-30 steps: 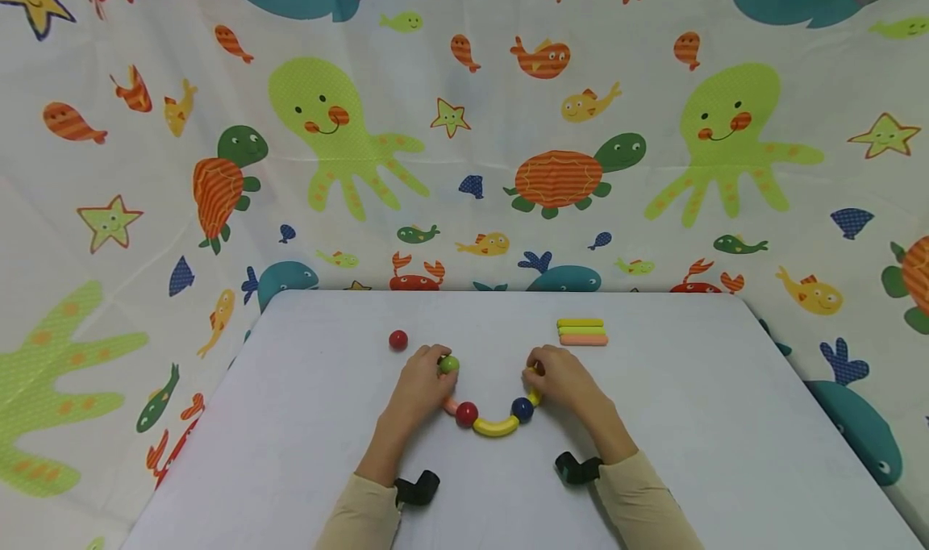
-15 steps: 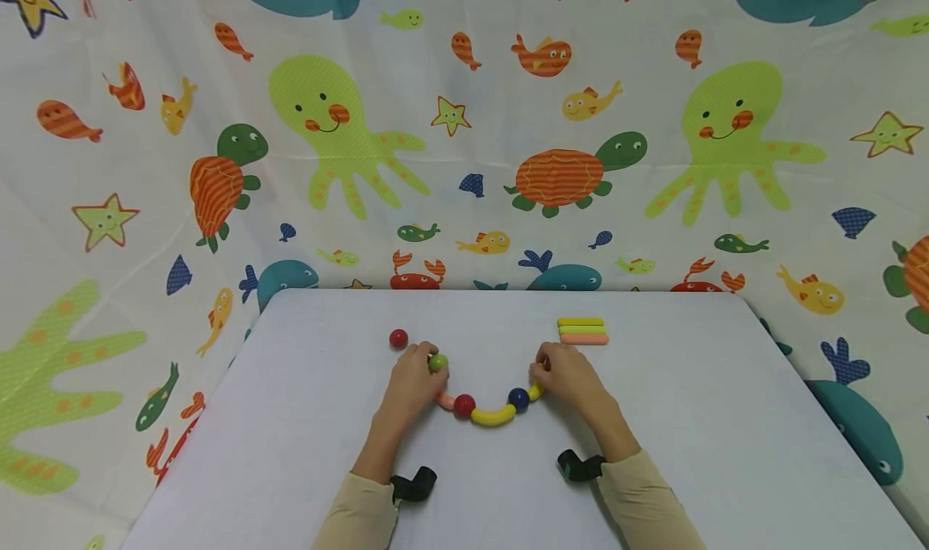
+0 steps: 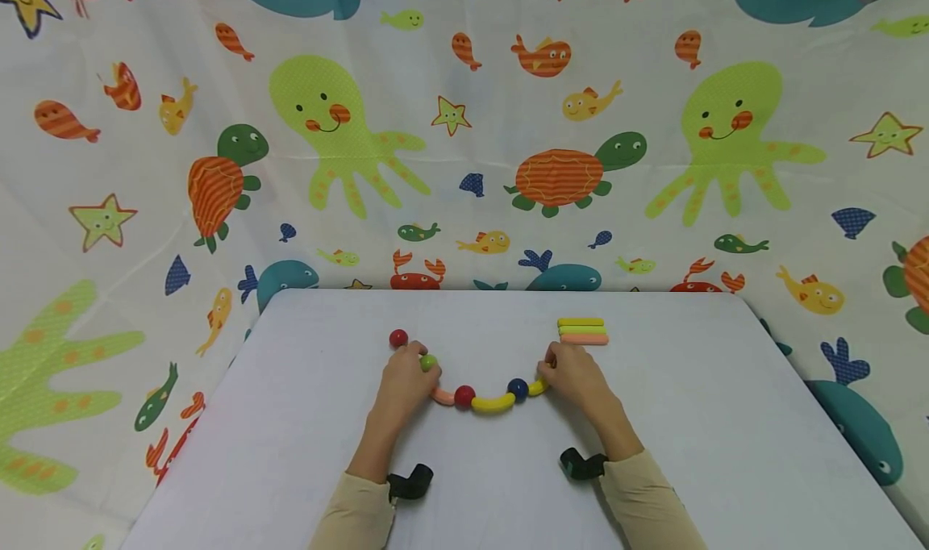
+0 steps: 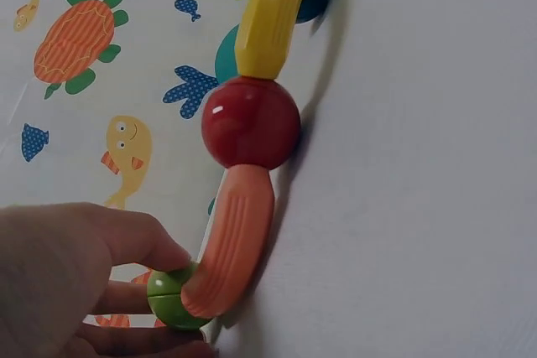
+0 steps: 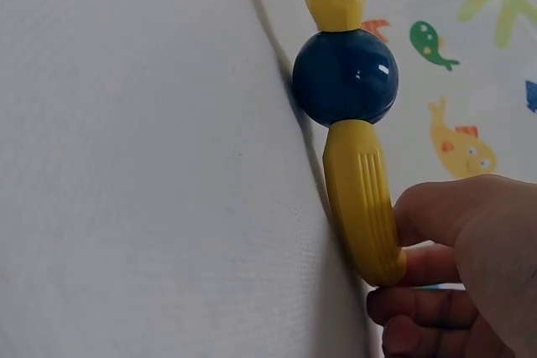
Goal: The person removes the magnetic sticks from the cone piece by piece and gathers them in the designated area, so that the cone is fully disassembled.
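Note:
A curved chain of magnetic toy pieces lies between the hands in the head view. From its left end run a green ball (image 4: 174, 298), an orange curved rod (image 4: 232, 241), a red ball (image 4: 251, 124), a yellow curved rod (image 3: 493, 405), a blue ball (image 5: 345, 78) and another yellow curved rod (image 5: 362, 203). The left hand (image 3: 402, 379) pinches the green ball between thumb and fingers. The right hand (image 3: 576, 374) pinches the outer end of the last yellow rod. In the right wrist view, its lower fingers are curled beneath that end.
A loose red ball (image 3: 398, 338) sits just beyond the left hand. Several straight sticks (image 3: 582, 331), yellow, lime and orange, lie side by side beyond the right hand. The white table (image 3: 501, 493) meets a sea-animal printed cloth (image 3: 493, 58) at its back edge.
Both hands have moved apart, the left hand leftward with the green ball and the right hand slightly rightward. The chain between them has spread wider and flatter, its middle shifting away from the wearer.

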`<state>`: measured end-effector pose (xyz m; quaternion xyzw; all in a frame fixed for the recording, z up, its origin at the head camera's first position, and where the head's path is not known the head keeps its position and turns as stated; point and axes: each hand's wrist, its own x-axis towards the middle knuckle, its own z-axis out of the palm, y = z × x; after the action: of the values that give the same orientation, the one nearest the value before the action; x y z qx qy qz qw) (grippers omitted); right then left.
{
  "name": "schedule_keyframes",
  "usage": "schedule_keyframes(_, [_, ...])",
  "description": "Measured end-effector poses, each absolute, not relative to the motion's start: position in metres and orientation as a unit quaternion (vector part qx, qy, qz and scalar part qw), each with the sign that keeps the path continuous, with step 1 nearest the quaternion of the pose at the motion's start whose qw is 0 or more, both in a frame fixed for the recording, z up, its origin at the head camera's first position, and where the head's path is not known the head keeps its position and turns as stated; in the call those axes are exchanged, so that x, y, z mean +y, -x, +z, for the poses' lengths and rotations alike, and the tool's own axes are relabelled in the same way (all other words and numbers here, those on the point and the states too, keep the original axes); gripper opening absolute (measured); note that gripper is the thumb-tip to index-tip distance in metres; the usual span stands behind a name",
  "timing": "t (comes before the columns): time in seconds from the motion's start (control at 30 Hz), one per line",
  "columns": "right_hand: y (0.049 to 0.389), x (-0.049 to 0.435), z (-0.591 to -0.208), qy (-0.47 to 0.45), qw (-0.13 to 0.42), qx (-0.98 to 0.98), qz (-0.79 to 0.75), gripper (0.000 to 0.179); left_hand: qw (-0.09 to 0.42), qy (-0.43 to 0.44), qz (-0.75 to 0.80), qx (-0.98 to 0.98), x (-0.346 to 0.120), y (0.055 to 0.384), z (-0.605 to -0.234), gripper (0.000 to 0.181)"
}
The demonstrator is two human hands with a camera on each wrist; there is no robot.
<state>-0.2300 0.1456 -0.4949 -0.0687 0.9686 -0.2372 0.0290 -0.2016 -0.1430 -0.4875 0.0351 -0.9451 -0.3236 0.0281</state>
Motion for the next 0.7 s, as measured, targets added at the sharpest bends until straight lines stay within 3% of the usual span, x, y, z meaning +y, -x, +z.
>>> schedule_keyframes(0.7, [0.229, 0.15, -0.495, 0.055, 0.033, 0.966, -0.251, 0.016, -0.005, -0.072, -0.307, -0.949, -0.157, 0.199, -0.477, 0.031])
